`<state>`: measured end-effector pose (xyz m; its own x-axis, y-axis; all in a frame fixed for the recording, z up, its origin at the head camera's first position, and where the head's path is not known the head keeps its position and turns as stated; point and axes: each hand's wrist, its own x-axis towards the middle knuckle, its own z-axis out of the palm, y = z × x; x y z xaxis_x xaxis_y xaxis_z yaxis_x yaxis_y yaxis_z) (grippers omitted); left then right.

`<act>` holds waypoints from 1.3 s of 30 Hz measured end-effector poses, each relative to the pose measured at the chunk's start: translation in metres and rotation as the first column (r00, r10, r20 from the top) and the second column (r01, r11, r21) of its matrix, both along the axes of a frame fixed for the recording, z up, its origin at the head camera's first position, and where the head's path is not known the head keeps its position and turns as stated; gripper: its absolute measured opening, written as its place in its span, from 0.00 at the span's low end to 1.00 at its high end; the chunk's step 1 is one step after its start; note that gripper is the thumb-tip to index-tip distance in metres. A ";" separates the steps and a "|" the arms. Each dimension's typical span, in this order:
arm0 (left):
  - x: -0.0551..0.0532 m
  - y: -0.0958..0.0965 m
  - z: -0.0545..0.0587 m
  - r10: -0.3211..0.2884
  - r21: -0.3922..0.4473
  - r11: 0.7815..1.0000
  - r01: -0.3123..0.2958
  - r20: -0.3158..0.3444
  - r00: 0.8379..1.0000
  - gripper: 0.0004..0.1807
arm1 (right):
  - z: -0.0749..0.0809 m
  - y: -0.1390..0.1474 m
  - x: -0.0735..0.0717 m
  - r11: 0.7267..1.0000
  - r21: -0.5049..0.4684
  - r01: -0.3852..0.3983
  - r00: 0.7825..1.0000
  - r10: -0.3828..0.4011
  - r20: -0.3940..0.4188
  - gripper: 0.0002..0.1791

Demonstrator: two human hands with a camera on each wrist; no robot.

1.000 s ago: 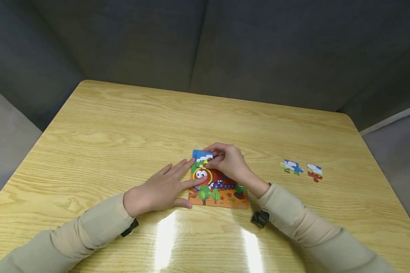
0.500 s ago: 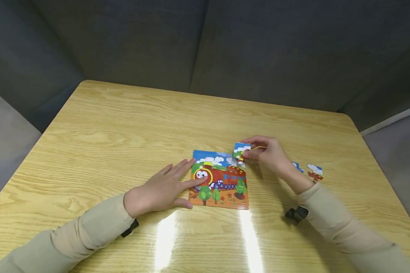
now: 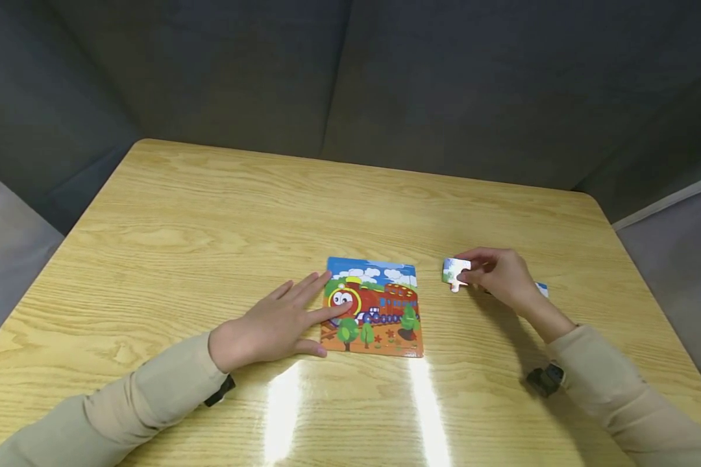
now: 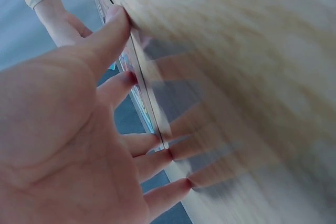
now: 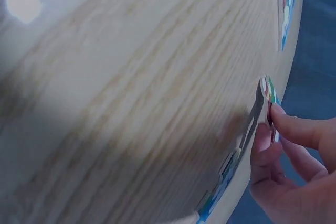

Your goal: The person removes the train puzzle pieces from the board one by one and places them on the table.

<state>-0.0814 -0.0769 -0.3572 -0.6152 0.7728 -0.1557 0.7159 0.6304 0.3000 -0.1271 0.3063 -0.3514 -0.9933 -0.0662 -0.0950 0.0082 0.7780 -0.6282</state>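
Note:
A square puzzle board (image 3: 385, 340) with a red train, trees and blue sky lies on the table. My left hand (image 3: 271, 324) rests with spread fingers on its left edge, the index finger reaching over the train's face. To the right of the board, my right hand (image 3: 499, 279) pinches a puzzle piece (image 3: 451, 267) between thumb and fingers. That piece shows glare on its blue, white and green print, and a knob points down. In the right wrist view, the held piece (image 5: 271, 92) stands near the tabletop; whether it touches cannot be told.
Beyond the right hand lies a loose puzzle piece (image 3: 542, 289), mostly hidden in the head view. The right wrist view shows loose pieces (image 5: 227, 171) on the wooden table (image 3: 222, 201). Dark grey partitions (image 3: 444, 91) stand behind the table.
My right hand has lifted the puzzle piece off the board's upper left and carried it right, past the board's edge. The left hand has stayed in place.

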 end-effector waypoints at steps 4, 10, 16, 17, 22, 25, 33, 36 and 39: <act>0.000 0.000 0.000 0.003 0.002 1.000 -0.003 0.004 1.000 0.40 | -0.004 -0.001 -0.001 0.994 0.091 -0.056 0.996 0.062 -0.071 0.16; -0.001 0.000 -0.001 -0.001 0.012 1.000 0.001 0.008 1.000 0.40 | -0.007 -0.003 0.001 0.985 0.151 -0.085 0.992 0.097 -0.076 0.15; -0.002 0.000 0.000 -0.003 0.008 1.000 0.003 0.010 1.000 0.40 | -0.006 -0.004 0.002 0.985 0.153 -0.084 0.993 0.096 -0.074 0.14; -0.002 0.000 0.000 -0.003 0.008 1.000 0.003 0.010 1.000 0.40 | -0.006 -0.005 0.002 0.985 0.150 -0.083 0.992 0.095 -0.078 0.14; -0.002 0.000 -0.001 -0.004 0.013 1.000 0.004 0.016 1.000 0.40 | -0.001 -0.010 0.004 0.992 0.105 -0.068 0.994 0.077 -0.080 0.14; -0.001 -0.001 0.000 -0.002 0.031 1.000 0.001 0.027 1.000 0.40 | 0.004 -0.020 0.008 0.996 0.043 -0.075 0.995 0.078 -0.062 0.14; 0.006 0.014 0.004 -0.059 0.065 0.996 0.057 0.022 0.998 0.40 | 0.008 -0.054 0.026 0.985 -0.154 -0.082 0.993 0.095 0.074 0.16; 0.009 0.024 0.004 -0.097 0.057 0.994 0.096 0.019 0.995 0.39 | 0.005 -0.064 0.030 0.976 -0.202 -0.084 0.987 0.110 0.119 0.15; 0.011 0.032 0.004 -0.126 0.036 0.991 0.125 0.014 0.992 0.39 | 0.001 -0.073 0.033 0.974 -0.204 -0.102 0.984 0.130 0.126 0.16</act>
<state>-0.0700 -0.0448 -0.3529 -0.5105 0.8491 -0.1358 0.7838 0.5245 0.3324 -0.0942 0.2338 -0.3502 -0.9560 -0.2114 -0.2036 0.0220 0.6402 -0.7679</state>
